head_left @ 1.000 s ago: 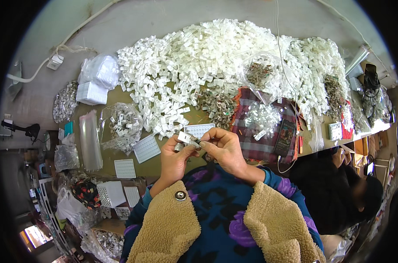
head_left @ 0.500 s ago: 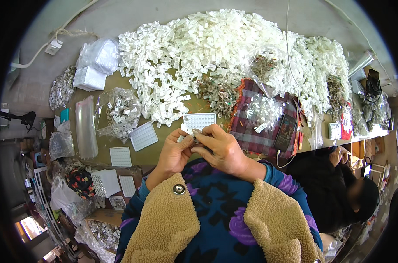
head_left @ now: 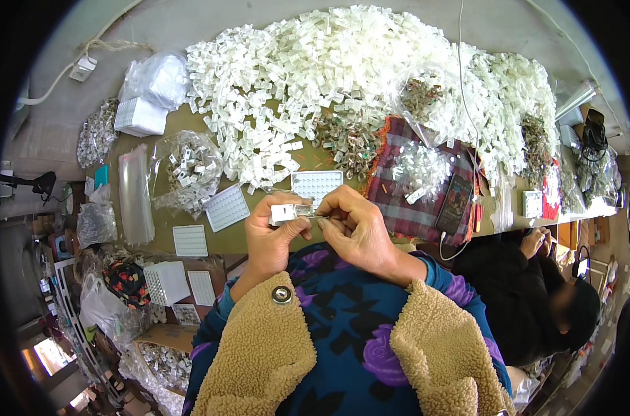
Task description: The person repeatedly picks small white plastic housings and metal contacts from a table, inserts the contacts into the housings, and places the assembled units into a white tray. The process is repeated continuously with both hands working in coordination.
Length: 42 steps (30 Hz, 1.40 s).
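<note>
My left hand (head_left: 268,236) grips a small white plastic case (head_left: 283,213) between thumb and fingers, its flat face turned up. A clear, see-through part sticks out of the case's right end. Against that clear end, my right hand (head_left: 360,232) is closed in a pinch; whatever its fingertips hold is too small to make out. Just beyond my hands lies a white tray with rows of small cells (head_left: 318,184). A tilted second tray (head_left: 227,208) and a third tray (head_left: 189,240) are to the left.
A big heap of white plastic pieces (head_left: 343,62) covers the back of the table. Small brownish parts (head_left: 350,142) lie before it. On the right, a plaid cloth (head_left: 398,208) bears clear pieces (head_left: 422,173) and a phone (head_left: 456,201) on a cable. A co-worker (head_left: 516,298) sits at right.
My left hand has turned the case so its white face and clear end now show. My right hand has shifted slightly right, with fingertips now at the clear end.
</note>
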Each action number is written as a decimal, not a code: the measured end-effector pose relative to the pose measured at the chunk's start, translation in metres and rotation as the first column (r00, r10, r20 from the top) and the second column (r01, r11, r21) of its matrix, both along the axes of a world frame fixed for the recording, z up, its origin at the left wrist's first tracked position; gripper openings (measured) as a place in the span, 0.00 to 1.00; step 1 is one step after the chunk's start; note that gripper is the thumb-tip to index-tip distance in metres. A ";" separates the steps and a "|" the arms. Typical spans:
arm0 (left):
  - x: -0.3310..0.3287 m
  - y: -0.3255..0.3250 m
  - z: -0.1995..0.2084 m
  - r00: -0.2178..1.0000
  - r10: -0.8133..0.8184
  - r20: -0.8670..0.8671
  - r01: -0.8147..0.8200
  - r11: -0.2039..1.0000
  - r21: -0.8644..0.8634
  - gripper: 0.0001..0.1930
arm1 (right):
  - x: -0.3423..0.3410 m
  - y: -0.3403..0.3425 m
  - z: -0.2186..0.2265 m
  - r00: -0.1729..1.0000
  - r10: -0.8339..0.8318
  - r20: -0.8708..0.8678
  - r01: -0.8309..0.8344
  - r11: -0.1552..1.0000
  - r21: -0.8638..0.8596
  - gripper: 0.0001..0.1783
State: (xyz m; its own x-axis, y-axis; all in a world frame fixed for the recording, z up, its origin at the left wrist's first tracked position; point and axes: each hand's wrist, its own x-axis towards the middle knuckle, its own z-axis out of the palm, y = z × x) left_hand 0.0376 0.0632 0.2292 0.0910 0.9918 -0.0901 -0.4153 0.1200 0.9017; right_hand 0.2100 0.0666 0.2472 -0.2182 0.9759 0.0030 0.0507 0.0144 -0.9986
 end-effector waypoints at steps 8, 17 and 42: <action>0.004 -0.003 0.003 0.991 0.031 -0.132 -0.011 0.989 0.144 0.09 | 0.000 0.000 -0.004 0.996 -0.051 0.080 0.034 0.980 0.195 0.05; 0.003 -0.007 0.001 0.990 0.032 -0.134 -0.004 0.978 0.207 0.09 | 0.003 0.003 -0.002 0.981 0.033 -0.190 -0.089 0.952 -0.294 0.02; -0.002 -0.002 -0.009 0.999 0.008 0.034 -0.009 0.998 0.054 0.09 | -0.005 0.005 -0.010 0.998 0.025 -0.065 -0.028 0.998 -0.058 0.05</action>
